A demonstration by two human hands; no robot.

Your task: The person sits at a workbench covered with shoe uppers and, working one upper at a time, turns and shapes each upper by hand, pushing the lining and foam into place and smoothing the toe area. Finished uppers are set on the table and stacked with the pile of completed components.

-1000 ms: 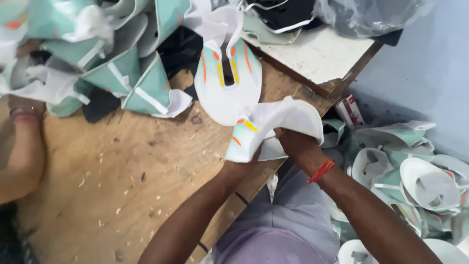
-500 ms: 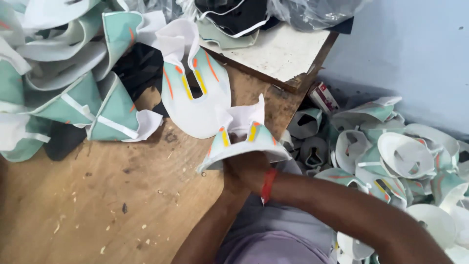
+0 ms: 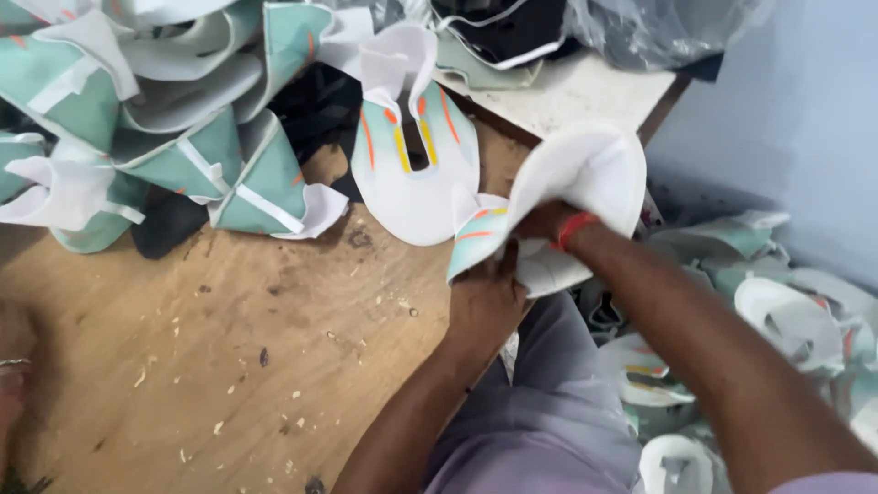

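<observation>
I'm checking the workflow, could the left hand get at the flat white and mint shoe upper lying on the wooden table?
Probably yes: the left hand grips the folded white shoe upper beside the flat white and mint shoe upper, with nothing between them, though it would have to let go first.

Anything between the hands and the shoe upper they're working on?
Nothing visible. The left hand already grips the shoe upper at its lower edge, and the right hand is tucked inside its fold, mostly hidden by the white lining. A flat upper lies just beside it on the table, not in between.

shoe upper (image 3: 416, 169) on table (image 3: 229, 357); heap (image 3: 155, 119) to its left | pile (image 3: 777, 302) right, on floor
</observation>
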